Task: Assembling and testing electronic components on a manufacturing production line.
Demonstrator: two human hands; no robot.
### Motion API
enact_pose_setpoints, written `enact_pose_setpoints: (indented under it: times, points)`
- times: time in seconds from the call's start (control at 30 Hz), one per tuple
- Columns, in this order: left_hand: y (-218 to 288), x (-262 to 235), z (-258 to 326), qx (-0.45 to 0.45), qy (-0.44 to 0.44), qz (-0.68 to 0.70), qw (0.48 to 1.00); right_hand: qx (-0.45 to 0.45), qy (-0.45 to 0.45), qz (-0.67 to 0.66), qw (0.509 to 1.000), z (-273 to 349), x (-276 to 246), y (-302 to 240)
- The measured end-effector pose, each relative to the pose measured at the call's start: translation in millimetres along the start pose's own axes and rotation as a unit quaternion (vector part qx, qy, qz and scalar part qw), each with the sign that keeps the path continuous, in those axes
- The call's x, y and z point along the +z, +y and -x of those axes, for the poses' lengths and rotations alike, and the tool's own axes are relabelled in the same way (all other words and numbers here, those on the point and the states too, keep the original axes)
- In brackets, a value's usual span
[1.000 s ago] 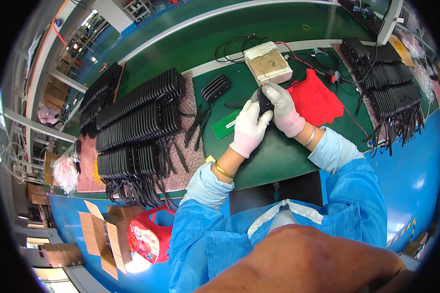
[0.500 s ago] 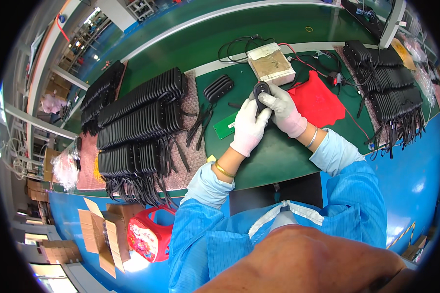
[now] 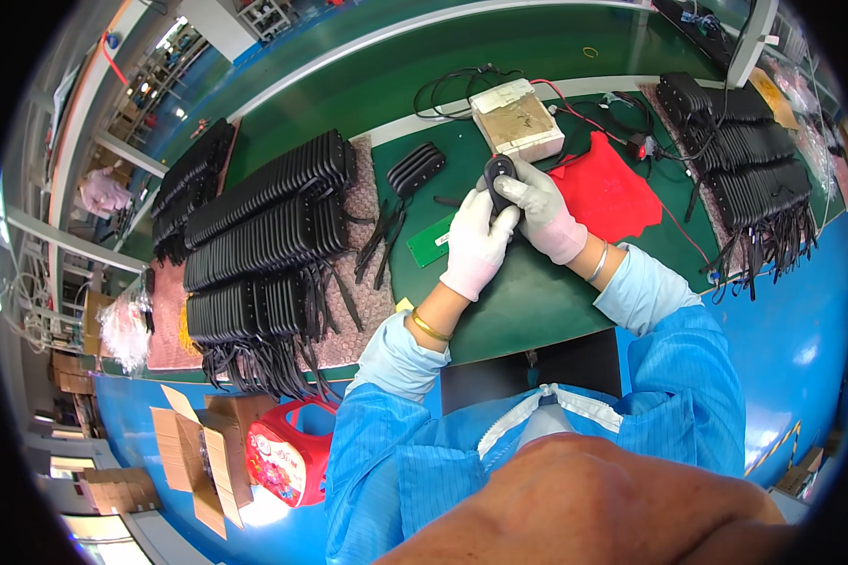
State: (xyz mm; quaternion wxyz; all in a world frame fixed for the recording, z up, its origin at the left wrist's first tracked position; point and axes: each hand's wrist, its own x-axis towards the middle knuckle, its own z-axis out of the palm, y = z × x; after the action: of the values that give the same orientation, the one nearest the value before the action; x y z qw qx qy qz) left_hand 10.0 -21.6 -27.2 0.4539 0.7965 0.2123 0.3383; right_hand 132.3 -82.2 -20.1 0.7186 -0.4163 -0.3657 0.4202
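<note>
White-gloved left hand (image 3: 476, 247) + right hand (image 3: 546, 215) | both hands grip 1 rounded black plastic part (image 3: 497, 176) | green mat (image 3: 528, 301)

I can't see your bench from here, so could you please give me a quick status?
Left hand and right hand, both gloved, shut on small black device. Device held above green mat. Nothing in the way.

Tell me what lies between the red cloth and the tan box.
In the head view, a black cable and a red wire cross the green mat between the red cloth and the tan box.
</note>
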Motion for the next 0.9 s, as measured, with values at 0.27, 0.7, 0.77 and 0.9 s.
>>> enact_pose_setpoints:
  times: [0.27, 0.7, 0.77, 0.9]
  points:
    - [13, -3, -3, -0.014, -0.006, 0.016, 1.0, -0.012, 0.005, 0.01, 1.0, -2, 3, -4]
    - [12, -4, -1, 0.043, 0.001, -0.033, 0.999, -0.259, 0.005, 0.657, 0.708, -9, -121, -110]
    - [13, -4, 1, 0.042, 0.001, -0.034, 0.999, -0.194, 0.036, 0.771, 0.606, -3, -168, -127]
    - [12, -6, 0, 0.04, -0.011, -0.043, 0.998, -0.079, -0.003, 0.82, 0.567, 10, -211, -136]
